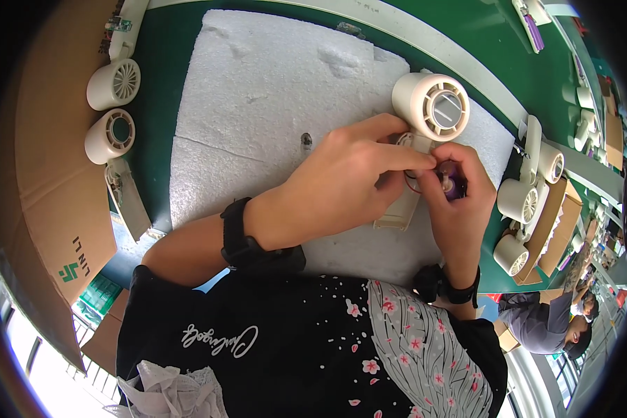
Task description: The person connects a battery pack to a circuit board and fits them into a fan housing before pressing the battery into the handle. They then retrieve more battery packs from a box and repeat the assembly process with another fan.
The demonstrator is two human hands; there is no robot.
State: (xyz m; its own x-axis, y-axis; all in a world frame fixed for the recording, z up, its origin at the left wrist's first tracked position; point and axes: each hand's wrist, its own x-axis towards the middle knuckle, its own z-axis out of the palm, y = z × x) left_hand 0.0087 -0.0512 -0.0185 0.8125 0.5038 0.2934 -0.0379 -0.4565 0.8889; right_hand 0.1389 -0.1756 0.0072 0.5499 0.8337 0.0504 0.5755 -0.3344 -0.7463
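between left hand (348, 177) and right hand (470, 198) | cream fan handle (399, 210) — left gripping it | right — holding purple part (455, 187)

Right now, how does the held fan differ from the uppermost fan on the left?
The held fan shows a shiny disc in its head; the left fan shows a slatted grille. The held fan's handle points down the picture; the left fan's points up. The held fan is over white foam, while the left fan is beside cardboard. Both are cream-white with round heads.
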